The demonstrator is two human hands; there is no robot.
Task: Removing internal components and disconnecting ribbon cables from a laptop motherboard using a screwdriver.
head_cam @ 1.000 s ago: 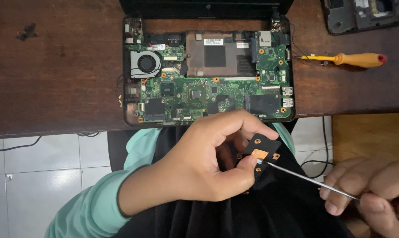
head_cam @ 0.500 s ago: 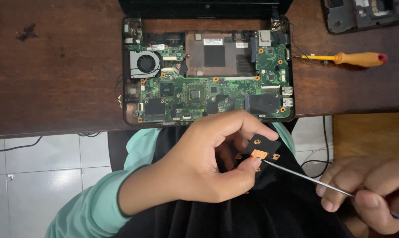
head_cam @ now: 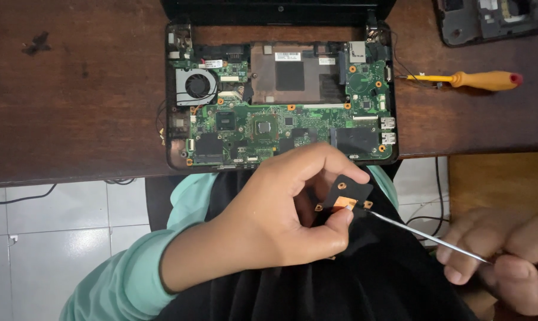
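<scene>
A small black circuit part with copper-coloured pads (head_cam: 347, 195) sits pinched between the left hand's (head_cam: 281, 217) thumb and curled fingers, off the bench's near edge over a lap. The right hand (head_cam: 506, 261) is closed around a thin steel screwdriver shaft (head_cam: 423, 236), tip touching the part. The opened black laptop base (head_cam: 172, 128) holds a green mainboard (head_cam: 292, 128) and round fan (head_cam: 196, 88).

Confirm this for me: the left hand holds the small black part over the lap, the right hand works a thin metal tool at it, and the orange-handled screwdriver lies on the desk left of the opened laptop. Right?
Not quite. In the head view the orange-handled screwdriver lies on the desk right of the opened laptop, not left. The rest stands: the left hand holds the small black part over the lap, and the right hand works a thin metal tool at it.
</scene>
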